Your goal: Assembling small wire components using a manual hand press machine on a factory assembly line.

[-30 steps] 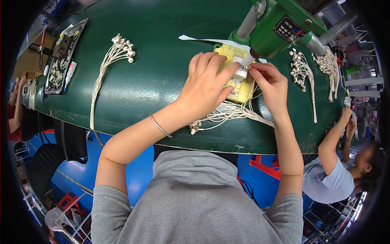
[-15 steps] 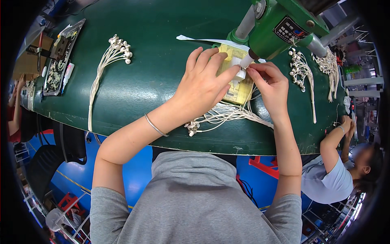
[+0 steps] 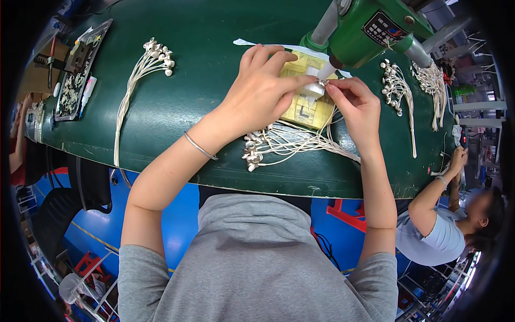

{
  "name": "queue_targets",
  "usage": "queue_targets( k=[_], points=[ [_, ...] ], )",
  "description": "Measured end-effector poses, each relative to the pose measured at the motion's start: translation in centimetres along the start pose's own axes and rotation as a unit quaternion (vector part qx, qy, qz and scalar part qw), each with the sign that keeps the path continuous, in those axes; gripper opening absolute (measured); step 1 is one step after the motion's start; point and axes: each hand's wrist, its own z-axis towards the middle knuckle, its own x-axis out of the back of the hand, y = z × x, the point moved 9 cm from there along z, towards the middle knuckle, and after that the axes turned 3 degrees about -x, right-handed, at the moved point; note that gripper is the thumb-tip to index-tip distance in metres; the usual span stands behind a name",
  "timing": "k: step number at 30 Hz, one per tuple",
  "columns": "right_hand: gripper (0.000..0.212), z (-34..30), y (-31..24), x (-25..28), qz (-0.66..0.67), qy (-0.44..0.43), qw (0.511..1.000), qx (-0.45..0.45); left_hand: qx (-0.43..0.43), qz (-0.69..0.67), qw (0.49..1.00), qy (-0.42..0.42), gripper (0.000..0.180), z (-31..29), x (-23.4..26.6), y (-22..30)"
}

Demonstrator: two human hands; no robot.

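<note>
On the green worktop (image 3: pixel 209 40) we have the press (image 3: pixel 357 40); well to its left is the tray (image 3: pixel 100 47), holding pale bits (image 3: pixel 70 99) and a dark block (image 3: pixel 79 56). On our side of the press lie white wires (image 3: pixel 303 142). Under it, the yellow jig (image 3: pixel 292 114) carries a white holder (image 3: pixel 315 90). Our left hand (image 3: pixel 256 87) is spread, forefinger at the metal part (image 3: pixel 322 82) just below the press; our right hand (image 3: pixel 358 107) pinches that part.
</note>
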Motion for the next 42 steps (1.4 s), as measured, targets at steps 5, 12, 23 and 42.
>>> queue_targets(
  k=[5,12,23,42],
  points=[
    [0.017,0.2,-0.1,0.0,-0.002,-0.011,1.000,-0.014,-0.004,-0.008,1.000,0.019,0.037,0.0,-0.1,0.2],
    [0.015,0.5,-0.8,0.0,-0.011,0.002,1.000,0.009,-0.019,0.073,0.997,0.011,0.037,0.8,0.2,1.7],
    [0.016,1.0,-3.8,-0.6,-0.146,-0.008,0.983,0.113,0.063,-0.121,0.991,0.016,0.027,0.4,-0.6,-1.0],
    [0.015,1.5,-4.6,-0.8,-0.163,-0.043,0.976,0.135,0.090,-0.169,0.981,0.040,0.012,2.2,-1.4,-2.2]
  ],
)
